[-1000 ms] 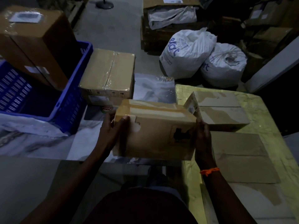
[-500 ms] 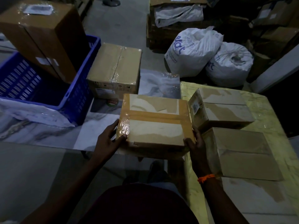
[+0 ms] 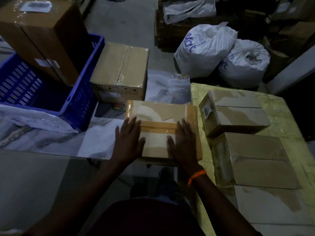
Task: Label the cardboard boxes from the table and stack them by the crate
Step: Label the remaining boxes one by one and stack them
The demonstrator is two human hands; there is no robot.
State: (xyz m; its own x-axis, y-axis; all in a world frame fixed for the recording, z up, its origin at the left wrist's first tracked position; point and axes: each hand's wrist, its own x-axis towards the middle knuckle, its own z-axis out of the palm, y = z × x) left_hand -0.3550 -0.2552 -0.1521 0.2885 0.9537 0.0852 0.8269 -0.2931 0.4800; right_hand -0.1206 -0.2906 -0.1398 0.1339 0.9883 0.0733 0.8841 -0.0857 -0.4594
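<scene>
A flat taped cardboard box [image 3: 158, 114] lies on the marbled surface [image 3: 95, 142], just left of the yellow table [image 3: 288, 116]. My left hand [image 3: 129, 138] rests flat on its left part with fingers straight. On its right part my right hand [image 3: 183, 140] lies flat as well. Two more cardboard boxes stand on the table: a far one [image 3: 238, 113] and a near one [image 3: 255, 159]. The blue crate [image 3: 80, 99] stands at the left, with a larger taped box [image 3: 121, 68] beside it.
A tall brown box [image 3: 42, 34] leans in the crate. Two white sacks [image 3: 204, 50] sit on the floor behind the table. More boxes are piled in the dark at the back. White plastic [image 3: 34, 120] drapes over the crate's near edge.
The box was held tilted in the air by both hands. It now lies flat on the marbled surface, and both hands have moved from its sides onto its top.
</scene>
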